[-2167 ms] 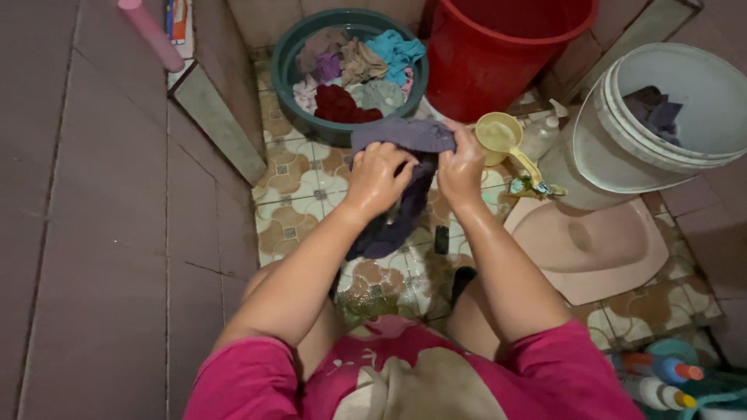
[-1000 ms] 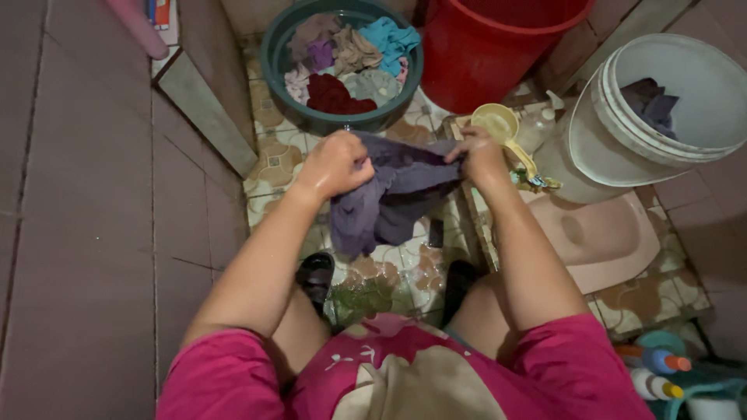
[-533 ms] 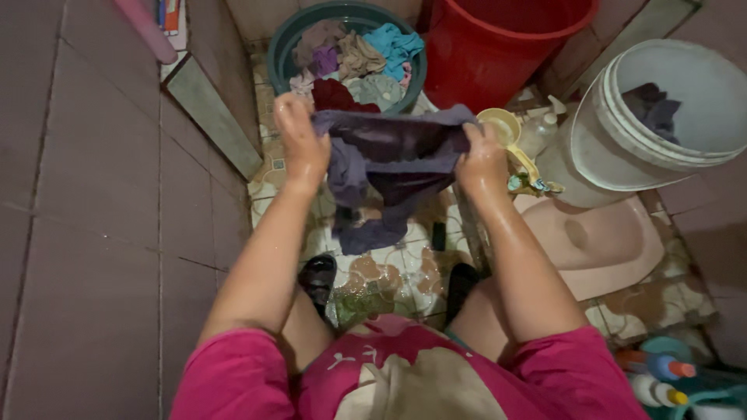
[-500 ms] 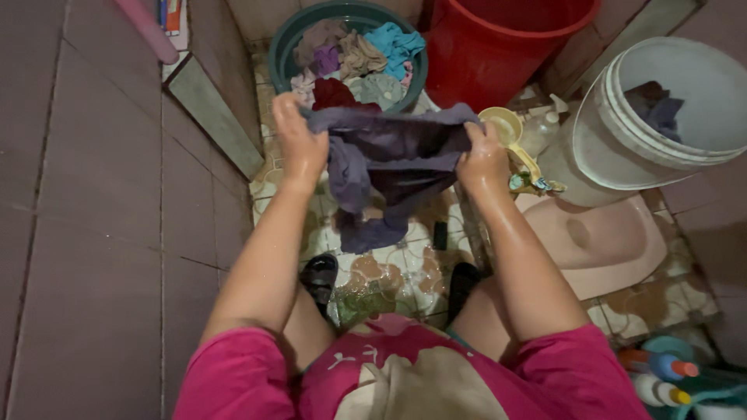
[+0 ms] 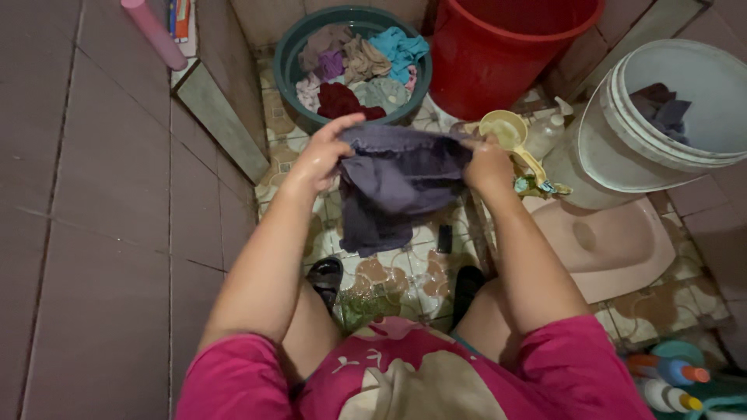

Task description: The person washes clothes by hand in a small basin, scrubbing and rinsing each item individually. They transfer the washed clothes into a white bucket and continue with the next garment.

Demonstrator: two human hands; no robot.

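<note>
Both hands, left (image 5: 320,159) and right (image 5: 489,165), pinch the top edge of a wet purple cloth (image 5: 393,187) at frame centre, letting it hang open below the green basin (image 5: 299,97).

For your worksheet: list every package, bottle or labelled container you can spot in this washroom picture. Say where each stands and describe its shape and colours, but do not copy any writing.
Pump bottle: on the floor between red bucket and white bucket, clear and pale, white pump top.
Blue bottle: lower right corner, lying, orange cap.
White bottle: lower right corner, lying below the blue one, yellow cap.
Flat packet: top left on the ledge, orange, blue and white.
</note>
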